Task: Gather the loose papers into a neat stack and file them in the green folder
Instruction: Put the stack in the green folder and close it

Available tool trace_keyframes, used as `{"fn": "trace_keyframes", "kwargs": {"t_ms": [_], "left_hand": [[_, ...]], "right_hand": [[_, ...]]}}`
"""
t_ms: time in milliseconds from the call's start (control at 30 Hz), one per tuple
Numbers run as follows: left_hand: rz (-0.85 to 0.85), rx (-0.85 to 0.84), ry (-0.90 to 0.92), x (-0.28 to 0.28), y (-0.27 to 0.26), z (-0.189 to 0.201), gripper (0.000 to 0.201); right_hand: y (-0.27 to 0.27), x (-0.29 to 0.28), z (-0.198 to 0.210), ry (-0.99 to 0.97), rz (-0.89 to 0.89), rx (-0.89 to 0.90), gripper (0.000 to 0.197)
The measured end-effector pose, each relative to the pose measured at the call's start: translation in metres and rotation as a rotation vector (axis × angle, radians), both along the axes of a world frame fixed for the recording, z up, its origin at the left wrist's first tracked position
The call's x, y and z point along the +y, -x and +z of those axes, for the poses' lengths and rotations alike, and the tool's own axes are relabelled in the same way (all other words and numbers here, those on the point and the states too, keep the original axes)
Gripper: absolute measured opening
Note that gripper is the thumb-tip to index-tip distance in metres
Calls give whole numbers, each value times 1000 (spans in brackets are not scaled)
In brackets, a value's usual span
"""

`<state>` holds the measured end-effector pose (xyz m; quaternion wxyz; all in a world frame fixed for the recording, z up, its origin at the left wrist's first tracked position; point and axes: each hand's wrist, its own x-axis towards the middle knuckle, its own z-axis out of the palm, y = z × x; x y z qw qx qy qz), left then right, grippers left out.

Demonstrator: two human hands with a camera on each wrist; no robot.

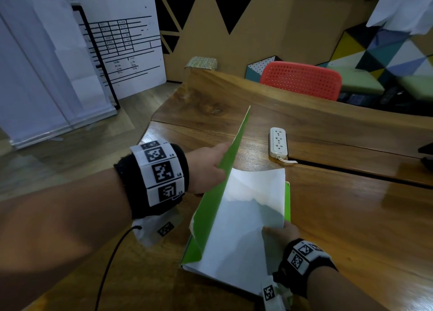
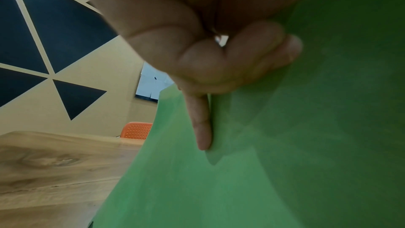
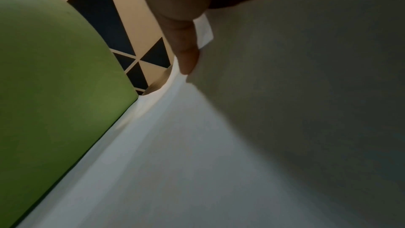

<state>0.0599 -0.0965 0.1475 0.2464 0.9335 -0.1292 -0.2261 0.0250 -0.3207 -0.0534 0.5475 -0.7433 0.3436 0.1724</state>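
Observation:
The green folder (image 1: 230, 151) lies open on the wooden table, its front cover lifted upright. My left hand (image 1: 208, 167) holds that cover from the left side; in the left wrist view the fingers (image 2: 252, 55) curl against the green cover (image 2: 285, 145) and one fingertip lies straight on it. A stack of white papers (image 1: 236, 219) sits inside the folder, bowed upward at its far edge. My right hand (image 1: 278, 234) grips the papers' near right edge; in the right wrist view a finger (image 3: 186, 55) presses on the white papers (image 3: 241, 145) beside the green cover (image 3: 54, 101).
A white power strip (image 1: 278, 142) lies on the table (image 1: 351, 205) beyond the folder. A red perforated chair (image 1: 302, 80) stands behind the table's far edge. A whiteboard (image 1: 121, 48) leans on the left. A black cable (image 1: 110, 264) hangs from my left wrist.

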Motion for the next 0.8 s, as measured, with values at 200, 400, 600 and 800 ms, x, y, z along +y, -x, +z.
{"fn": "trace_keyframes", "kwargs": {"t_ms": [200,400,600,800], "left_hand": [[-37,-17,-30,-19,11,-4,71],[-118,-9,-20,-50,25,-17,69],[-295,304,181,-71,45,-71,67],[51,69,80,-25,26,-126,58]], "right_hand": [[8,-4,29,384,303,173,58],[16,-26,84,234,340,-115,58],[32,-45,85,120,336,-136,68],[53,-65,36,149,333,107,26]]}}
